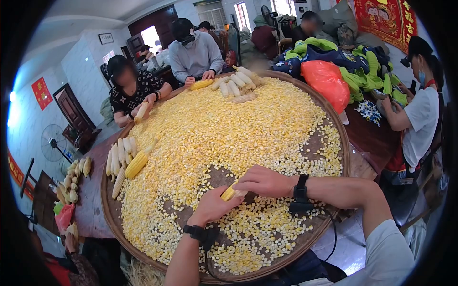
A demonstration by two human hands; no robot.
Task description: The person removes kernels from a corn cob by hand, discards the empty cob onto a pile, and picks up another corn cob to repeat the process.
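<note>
My left hand [213, 206] is wrapped round a partly stripped corn cob [230, 191], yellow with a pale bare end. Over the far end of that cob, my right hand [265, 182] is closed with its fingers pressed on it; its fingertips are partly hidden. Both hands are just above a wide round tray [347, 157] spread with loose corn kernels [205, 126]. Each wrist wears a black strap with a cable.
Bare cobs [119, 155] and a yellow ear of corn [137, 164] lie at the tray's left. More cobs [238, 82] are piled at the far rim, where two people handle corn. At right stand a red plastic bag [325, 83], green shoe parts [355, 83] and another person.
</note>
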